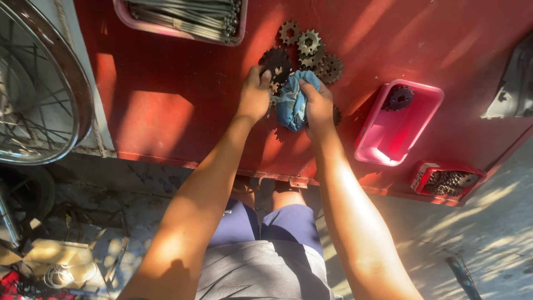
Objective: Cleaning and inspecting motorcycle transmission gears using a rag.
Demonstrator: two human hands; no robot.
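Head view: both arms outstretched, left hand (254,93) fingers clamped on sprocket (276,62), right hand (318,105) gripping blue rag (291,103).

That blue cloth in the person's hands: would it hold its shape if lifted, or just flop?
The blue cloth is bunched and creased between the left hand and right hand, so it probably flops and drapes. It looks light and unlikely to roll. It may snag on the toothed gears beside it.

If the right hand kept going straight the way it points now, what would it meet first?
Probably the loose pile of rusty toothed metal sprockets on the red table, just beyond the right hand gripping the blue cloth; depth is unclear.
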